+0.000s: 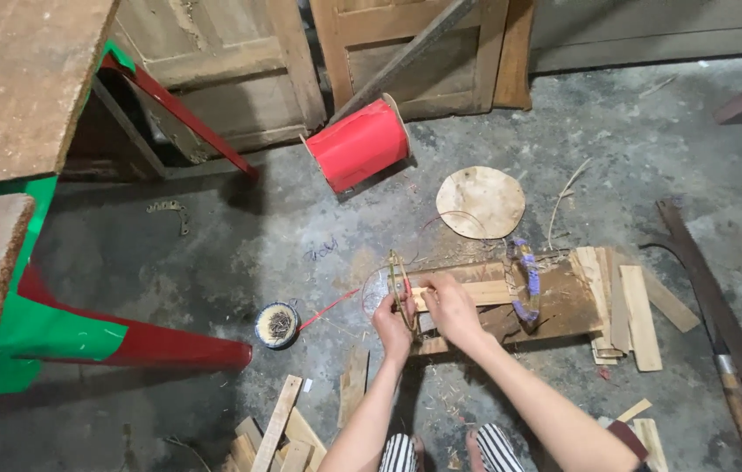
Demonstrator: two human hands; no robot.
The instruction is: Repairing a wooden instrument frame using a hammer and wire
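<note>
My left hand [392, 328] and my right hand [449, 308] are close together over a low wooden block [563, 306] on the concrete floor. Between them they pinch a small ring of thin bamboo strips [400, 288], held upright, with a thin red thread [329, 308] running from it toward the left. My right hand also rests on a pale wooden slat [491, 292] lying across the block. A second ring wound with purple and light strips [525, 281] stands on the block to the right of my hands.
A big red spool [358, 143] lies against wooden doors at the back. A round wooden disc [480, 202], a small tin of nails [277, 325], loose wooden slats [637, 316], a long blade [714, 306] and red-green frames [47, 328] surround the spot.
</note>
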